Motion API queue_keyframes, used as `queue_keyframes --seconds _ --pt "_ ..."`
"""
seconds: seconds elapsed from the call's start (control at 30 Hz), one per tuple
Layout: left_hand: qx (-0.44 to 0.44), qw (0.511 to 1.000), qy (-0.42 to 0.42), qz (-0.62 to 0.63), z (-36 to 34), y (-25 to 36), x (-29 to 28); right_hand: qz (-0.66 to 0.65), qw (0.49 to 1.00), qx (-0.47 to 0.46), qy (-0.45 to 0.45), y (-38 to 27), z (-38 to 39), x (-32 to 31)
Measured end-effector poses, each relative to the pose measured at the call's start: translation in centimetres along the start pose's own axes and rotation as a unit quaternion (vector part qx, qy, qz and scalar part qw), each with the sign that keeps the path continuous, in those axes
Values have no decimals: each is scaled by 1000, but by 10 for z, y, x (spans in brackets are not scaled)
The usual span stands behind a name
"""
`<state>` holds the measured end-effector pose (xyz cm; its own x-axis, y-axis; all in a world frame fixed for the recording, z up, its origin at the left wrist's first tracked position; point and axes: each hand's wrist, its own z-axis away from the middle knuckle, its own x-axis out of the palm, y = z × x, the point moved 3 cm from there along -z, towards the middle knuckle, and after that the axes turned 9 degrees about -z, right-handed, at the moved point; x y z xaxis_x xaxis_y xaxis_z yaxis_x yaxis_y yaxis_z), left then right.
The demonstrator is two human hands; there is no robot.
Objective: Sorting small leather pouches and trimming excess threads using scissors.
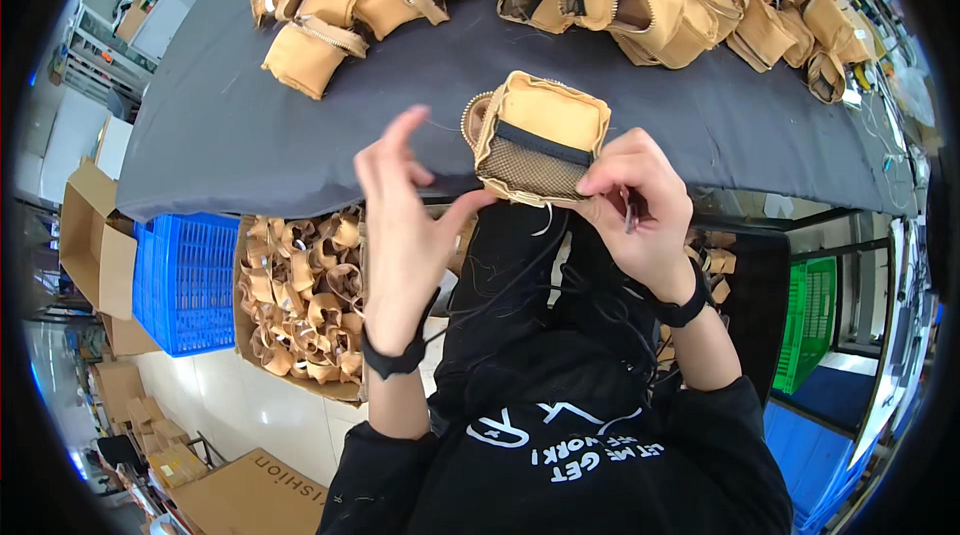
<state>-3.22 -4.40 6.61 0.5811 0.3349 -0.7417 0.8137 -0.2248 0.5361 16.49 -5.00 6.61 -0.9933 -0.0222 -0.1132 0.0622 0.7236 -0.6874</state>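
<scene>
A tan zippered pouch (556, 113) with a black-edged mesh pocket (530, 160) is held up at the near edge of the dark-covered table. My right hand (645, 210) pinches its lower right corner between thumb and fingers. A small dark, narrow object (630, 211) shows within that hand's curled fingers; its kind is unclear. To the pouch's left, my left hand (405, 205) is open, its fingers spread and slightly blurred. The left thumb tip is close by the pouch's lower left corner. A pale loose thread (545, 221) hangs below the pouch.
Many similar tan pouches (310, 57) are heaped along the far side of the table (400, 135). Below left, a cardboard box (350, 393) full of tan pouches stands beside a blue crate (190, 285). A green crate (805, 325) is at the right.
</scene>
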Motion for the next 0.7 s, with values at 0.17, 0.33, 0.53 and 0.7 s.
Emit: queue_keyframes --seconds 0.17,0.33,0.53,0.7 --pt "-14 979 -57 197 7 -11 -20 -404 878 215 142 -11 16 -22" --pt "-47 986 -73 146 15 -15 -33 -239 871 429 10 -5 32 -2" --pt "33 985 -117 125 1 10 -8 -119 851 446 249 -47 109 -94" --pt "74 969 -156 179 -38 60 9 159 753 428 474 -94 207 -174"
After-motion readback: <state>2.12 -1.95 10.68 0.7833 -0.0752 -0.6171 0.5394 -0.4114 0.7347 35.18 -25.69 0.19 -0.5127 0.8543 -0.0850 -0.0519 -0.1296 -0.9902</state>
